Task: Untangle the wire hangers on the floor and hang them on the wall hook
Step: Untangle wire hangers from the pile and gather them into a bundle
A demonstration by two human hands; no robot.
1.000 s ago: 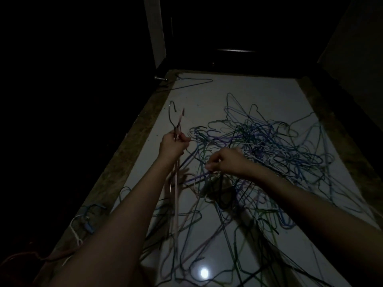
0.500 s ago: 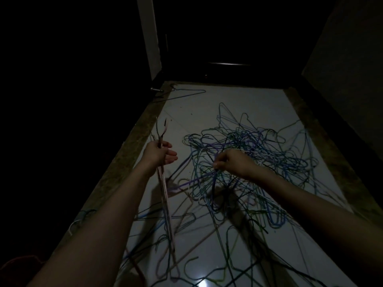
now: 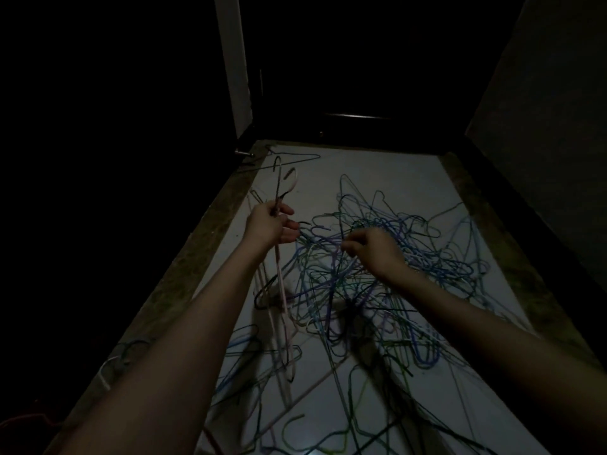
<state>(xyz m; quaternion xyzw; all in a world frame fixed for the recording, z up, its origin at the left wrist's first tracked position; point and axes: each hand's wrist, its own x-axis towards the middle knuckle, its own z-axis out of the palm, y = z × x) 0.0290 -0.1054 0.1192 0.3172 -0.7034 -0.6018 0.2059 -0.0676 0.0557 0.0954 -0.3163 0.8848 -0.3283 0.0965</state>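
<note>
Hangers (image 3: pixel 377 274) lie in a blue, green and purple tangle across the pale floor (image 3: pixel 377 169), most of it under and beyond your right hand. Your left hand (image 3: pixel 271 226) has its grip clamped on the necks of a small bundle of freed hangers (image 3: pixel 281 284), hooks up above your knuckles and the bodies trailing down toward the floor. Over the last second you have drawn that bundle out to the left and a little higher, so it now stands apart from the heap instead of just beside your other hand. Your right hand (image 3: pixel 372 247) has stayed at the near edge of the pile, fingers curled together in a pinch on a strand; which wire it has is too dim to tell.

That widening gap suggests the bundle is coming free, though its lower ends reach down among loose hangers near your forearm and may yet snag. No wall hook shows in this dark view, so hanging looks some way off, and most of the heap remains knotted.
</note>
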